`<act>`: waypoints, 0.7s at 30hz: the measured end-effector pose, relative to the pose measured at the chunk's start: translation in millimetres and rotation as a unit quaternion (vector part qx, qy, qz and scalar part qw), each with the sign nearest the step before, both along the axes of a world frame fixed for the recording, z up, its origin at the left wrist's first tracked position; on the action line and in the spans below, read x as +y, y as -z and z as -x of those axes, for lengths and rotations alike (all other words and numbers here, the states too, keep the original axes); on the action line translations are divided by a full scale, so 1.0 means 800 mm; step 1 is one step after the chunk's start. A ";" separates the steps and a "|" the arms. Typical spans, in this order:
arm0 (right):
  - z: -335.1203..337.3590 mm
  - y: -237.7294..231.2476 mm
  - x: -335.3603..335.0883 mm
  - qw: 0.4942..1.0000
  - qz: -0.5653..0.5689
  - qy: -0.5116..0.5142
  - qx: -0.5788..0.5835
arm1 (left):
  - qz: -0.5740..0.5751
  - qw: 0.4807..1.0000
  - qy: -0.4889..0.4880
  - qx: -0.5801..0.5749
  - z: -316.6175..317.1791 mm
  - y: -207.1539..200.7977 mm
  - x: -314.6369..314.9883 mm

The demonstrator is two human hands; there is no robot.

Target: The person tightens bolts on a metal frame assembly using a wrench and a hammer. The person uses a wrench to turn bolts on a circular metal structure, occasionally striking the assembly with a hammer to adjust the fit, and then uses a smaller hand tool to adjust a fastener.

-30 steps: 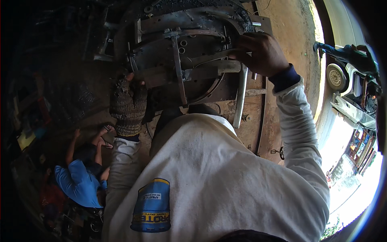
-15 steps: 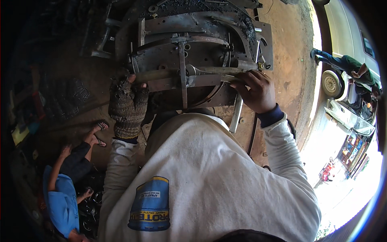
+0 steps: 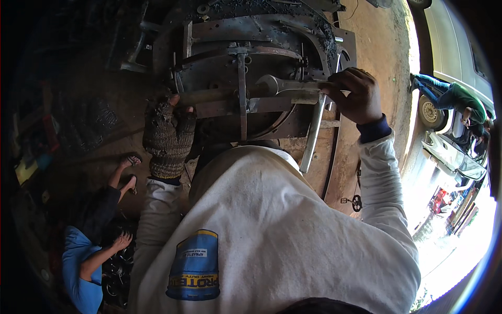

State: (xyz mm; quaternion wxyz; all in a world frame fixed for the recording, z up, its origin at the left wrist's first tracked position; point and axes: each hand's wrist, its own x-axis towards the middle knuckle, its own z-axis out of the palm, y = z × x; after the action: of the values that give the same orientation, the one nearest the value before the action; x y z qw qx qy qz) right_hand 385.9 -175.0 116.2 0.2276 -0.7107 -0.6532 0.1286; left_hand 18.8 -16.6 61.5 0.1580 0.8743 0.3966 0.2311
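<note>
Remotely, I look down through the head camera, my right grip (image 3: 358, 94) wrapped firmly around the end of a long metal tool (image 3: 303, 85), spanner-like in shape. It lies to the right of a narrow metal strap (image 3: 242, 94), its broad, bright head near the strap. Left of the strap, my left grip (image 3: 169, 133), in a worn knitted glove with bare fingertips showing, is partly curled at the end of a dark bar (image 3: 209, 96); I cannot tell whether it has hold of it. A brown flat bar (image 3: 272, 105) reaches out to the strap's right, below the tool. A pale metal bar (image 3: 312, 136) slants farther right of the strap. Well left of it sits a co-worker in a blue shirt (image 3: 77, 243); far right, a person in green (image 3: 467, 99) is beside a pale van (image 3: 452, 42).
</note>
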 end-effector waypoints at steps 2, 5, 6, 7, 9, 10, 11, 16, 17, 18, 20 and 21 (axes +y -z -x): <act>-0.009 -0.005 0.005 1.000 -0.001 0.001 -0.008 | -0.005 1.000 0.012 0.015 0.000 0.004 0.001; -0.022 -0.023 0.036 0.998 -0.024 -0.058 -0.028 | 0.000 1.000 -0.005 0.011 0.001 0.002 -0.001; -0.029 -0.031 0.047 0.998 -0.022 -0.057 -0.028 | 0.002 1.000 -0.004 0.010 0.003 0.004 -0.002; -0.036 -0.039 0.059 0.993 -0.034 -0.097 -0.059 | 0.004 1.000 -0.010 0.011 0.006 0.005 -0.003; -0.057 -0.041 0.074 0.986 -0.033 -0.139 -0.091 | 0.008 1.000 -0.018 0.012 0.008 0.006 -0.003; -0.066 -0.042 0.081 0.988 -0.055 -0.131 -0.067 | -0.002 1.000 -0.010 0.007 0.006 0.003 -0.003; -0.078 -0.036 0.084 0.991 -0.064 -0.109 -0.035 | -0.011 1.000 -0.004 0.001 0.007 0.001 -0.003; -0.126 -0.034 0.120 0.981 -0.052 -0.131 -0.131 | -0.012 1.000 0.025 -0.015 -0.005 -0.001 0.002; -0.124 -0.029 0.137 0.986 -0.047 -0.120 -0.102 | -0.010 1.000 0.017 -0.011 -0.006 -0.001 0.002; -0.112 -0.026 0.155 0.986 -0.044 -0.122 -0.103 | -0.007 1.000 0.016 -0.013 -0.004 0.002 0.001; -0.079 -0.009 0.202 0.959 -0.040 -0.241 -0.143 | -0.008 1.000 -0.006 0.004 0.010 0.007 -0.001; -0.071 -0.004 0.215 0.958 -0.038 -0.245 -0.142 | -0.005 1.000 -0.010 0.004 0.010 0.009 -0.001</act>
State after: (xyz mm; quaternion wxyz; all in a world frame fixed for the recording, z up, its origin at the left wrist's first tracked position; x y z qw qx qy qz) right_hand 443.0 -3.3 119.2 0.1209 -0.5306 -0.8373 0.0527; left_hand 10.9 -17.7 54.5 0.1498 0.8719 0.4047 0.2313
